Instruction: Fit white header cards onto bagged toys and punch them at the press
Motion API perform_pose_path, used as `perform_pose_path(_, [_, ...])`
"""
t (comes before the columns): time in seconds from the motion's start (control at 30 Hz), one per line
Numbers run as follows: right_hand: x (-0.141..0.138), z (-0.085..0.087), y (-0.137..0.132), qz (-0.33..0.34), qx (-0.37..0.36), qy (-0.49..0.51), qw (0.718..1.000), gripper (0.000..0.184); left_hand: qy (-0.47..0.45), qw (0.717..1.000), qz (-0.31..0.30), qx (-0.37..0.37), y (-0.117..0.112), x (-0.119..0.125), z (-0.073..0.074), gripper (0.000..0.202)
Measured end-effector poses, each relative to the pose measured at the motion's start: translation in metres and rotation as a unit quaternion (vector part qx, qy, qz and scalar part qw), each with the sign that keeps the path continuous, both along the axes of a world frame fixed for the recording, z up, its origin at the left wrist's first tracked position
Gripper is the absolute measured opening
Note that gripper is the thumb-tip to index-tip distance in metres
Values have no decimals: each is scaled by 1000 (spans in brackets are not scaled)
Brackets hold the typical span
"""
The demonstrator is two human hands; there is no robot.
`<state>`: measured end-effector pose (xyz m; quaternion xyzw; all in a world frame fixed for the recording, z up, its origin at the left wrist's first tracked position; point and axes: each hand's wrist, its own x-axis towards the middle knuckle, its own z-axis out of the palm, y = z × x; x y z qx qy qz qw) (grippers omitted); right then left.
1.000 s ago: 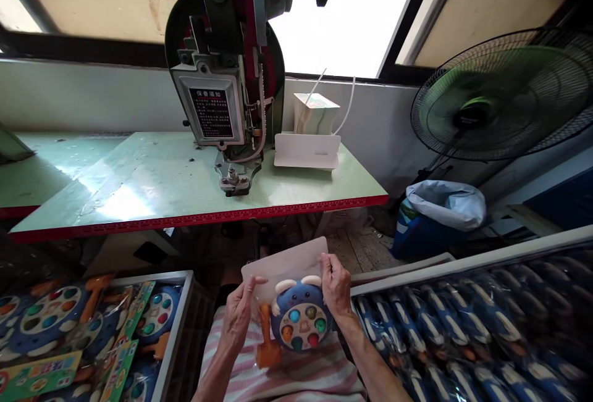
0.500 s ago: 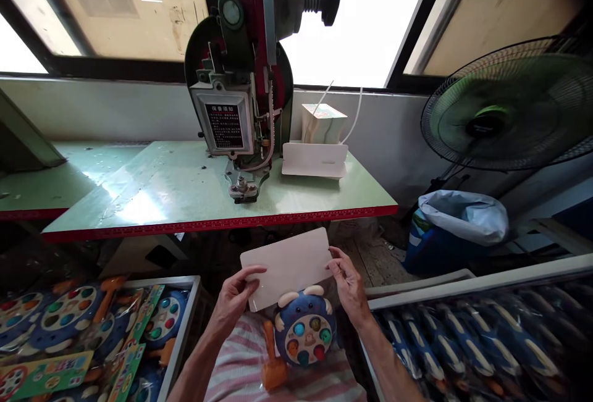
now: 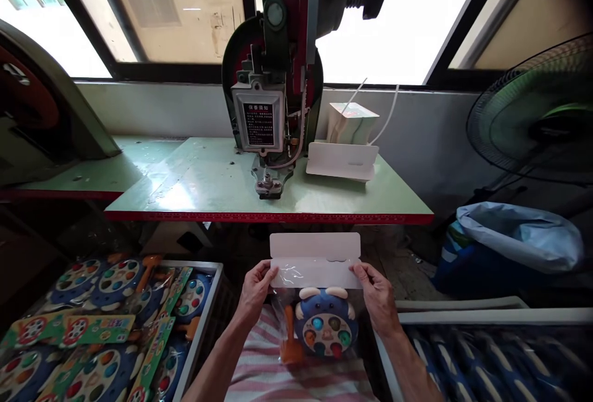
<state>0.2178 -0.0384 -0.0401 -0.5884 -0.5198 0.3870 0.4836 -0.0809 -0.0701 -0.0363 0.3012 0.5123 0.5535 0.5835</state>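
The left hand (image 3: 256, 291) and the right hand (image 3: 377, 297) are both in front of the table (image 3: 213, 180), each with thumb and fingers pinched together on one end of a white card (image 3: 315, 244). The card is creased lengthwise into two panels, with a slot near the right end of the crease. Clear plastic from a bag (image 3: 279, 306) gleams over the lower panel's left part. The blue toy (image 3: 327, 322) is just below the card, on the striped cloth (image 3: 259, 365) before the table, with an orange hammer (image 3: 291, 343) at its left.

The card's top edge shows just short of the table's red front edge, a narrow strip of dark floor between. Forward and left of the table, a crate (image 3: 214, 266) of bagged toys leaves a gap beside the left hand; forward and right of it, a second crate (image 3: 430, 317) has its rim close by the right forearm.

On the table, a machine (image 3: 269, 183) bears a black label (image 3: 260, 124) headed 保養須知; its smaller lines cannot be read. Print on the table's red edge is also too small to read.
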Motion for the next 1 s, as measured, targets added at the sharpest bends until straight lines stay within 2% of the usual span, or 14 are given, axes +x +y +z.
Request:
perform_pose_path(0.2, [1, 1, 4, 17, -10, 31, 999, 42, 3, 999, 40, 11, 5, 1, 6, 48])
perform_pose_path(0.47, [-5, 7, 6, -32, 34, -29, 998, 39, 14, 997, 77, -5, 9, 3, 7, 50])
perform_pose_path(0.63, [-4, 11, 11, -35, 39, -32, 998, 38, 18, 998, 58, -16, 15, -2, 12, 52])
perform_pose_path(0.83, [-2, 8, 14, -49, 30, 2, 998, 38, 8, 999, 24, -27, 20, -6, 21, 54])
perform_pose_path(1.0, [-4, 5, 16, -62, 23, 27, 997, 35, 15, 999, 19, -41, 23, -7, 26, 57])
